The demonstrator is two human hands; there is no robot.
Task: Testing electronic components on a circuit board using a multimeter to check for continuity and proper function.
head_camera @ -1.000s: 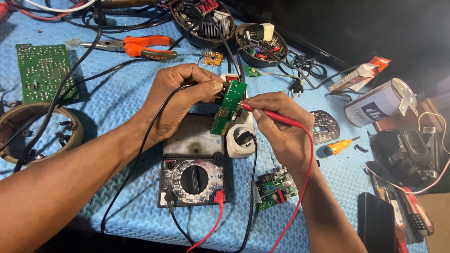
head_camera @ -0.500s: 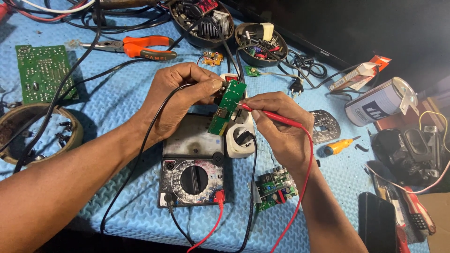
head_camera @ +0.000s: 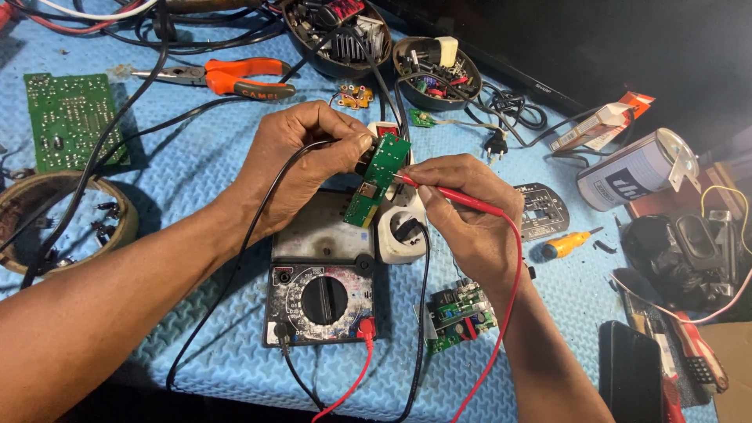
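Blue mat (head_camera: 196, 157) bearing an analogue multimeter (head_camera: 323, 274). Above it, the left hand (head_camera: 301, 160) pinches a small green circuit board (head_camera: 378, 178); the right hand (head_camera: 462, 207), fingers closed on a red probe (head_camera: 450, 196), touches its tip to the board.

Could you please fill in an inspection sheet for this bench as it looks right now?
Surface: blue textured mat.
Job's things: small green circuit board, red probe, analogue multimeter.
Clutter: orange pliers, large green board, tin can, yellow screwdriver.
Grippers: left hand holds the board; right hand presses the probe to it.
Cables: red lead and black lead run to the meter.
Surroundings: dark, nothing seen.
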